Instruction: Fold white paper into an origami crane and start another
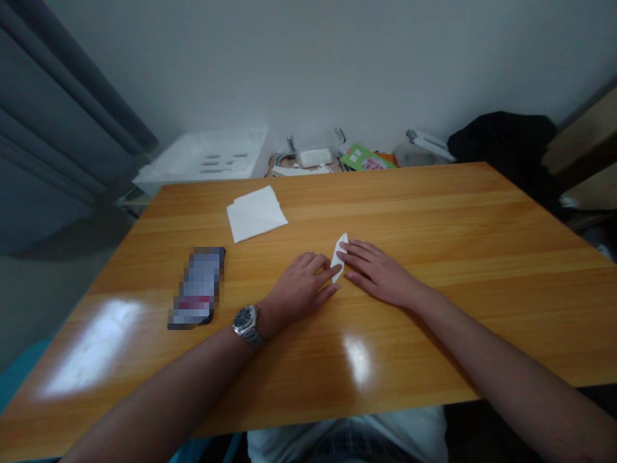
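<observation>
A small piece of white folded paper (340,252) lies on the wooden table (434,218), narrow with a pointed far end. My left hand (301,286), with a metal watch (247,323) on its wrist, rests on the paper's left side. Its index fingertip presses the near part of the paper, the thumb lies apart on the table, and the other fingers are bent. From the right, my right hand (378,270) lies flat with fingers spread. Two of its fingertips touch the paper's right edge. Neither hand is closed round the paper.
Several white paper sheets (257,214) lie stacked at the back left. A phone (198,287) with a blurred screen is left of my left hand. Beyond the far edge are a white tray (207,157), a green booklet (366,157) and a black cloth item (504,145).
</observation>
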`<state>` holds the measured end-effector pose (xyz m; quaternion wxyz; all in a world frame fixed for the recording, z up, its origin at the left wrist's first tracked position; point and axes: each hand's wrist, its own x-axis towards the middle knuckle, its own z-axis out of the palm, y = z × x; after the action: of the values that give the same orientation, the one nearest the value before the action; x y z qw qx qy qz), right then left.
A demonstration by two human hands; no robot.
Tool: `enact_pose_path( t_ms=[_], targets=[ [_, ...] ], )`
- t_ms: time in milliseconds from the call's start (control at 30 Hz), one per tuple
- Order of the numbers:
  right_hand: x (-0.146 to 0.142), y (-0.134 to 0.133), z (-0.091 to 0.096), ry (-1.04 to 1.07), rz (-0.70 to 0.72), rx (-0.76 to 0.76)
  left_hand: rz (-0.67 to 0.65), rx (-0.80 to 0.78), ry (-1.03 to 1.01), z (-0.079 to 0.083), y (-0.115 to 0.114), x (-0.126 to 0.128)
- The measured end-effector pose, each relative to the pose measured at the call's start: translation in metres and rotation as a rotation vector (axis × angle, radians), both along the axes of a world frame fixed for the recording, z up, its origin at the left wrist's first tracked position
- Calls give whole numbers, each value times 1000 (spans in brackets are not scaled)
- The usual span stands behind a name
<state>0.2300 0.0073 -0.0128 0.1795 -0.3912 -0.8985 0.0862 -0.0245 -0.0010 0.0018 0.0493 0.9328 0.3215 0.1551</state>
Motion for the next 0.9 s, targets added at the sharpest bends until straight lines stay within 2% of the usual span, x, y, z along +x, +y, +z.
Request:
enact_pose_path(
  t_ms=[467, 700, 900],
  targets=[
    [5, 1, 0, 27, 74, -76, 4, -57, -94, -11, 14, -7],
    [2, 4, 4, 196, 128, -17, -3, -98, -108, -12, 15, -9],
    [-1, 2, 4, 180, 135, 34, 0, -108, -102, -9, 15, -6]
  ],
)
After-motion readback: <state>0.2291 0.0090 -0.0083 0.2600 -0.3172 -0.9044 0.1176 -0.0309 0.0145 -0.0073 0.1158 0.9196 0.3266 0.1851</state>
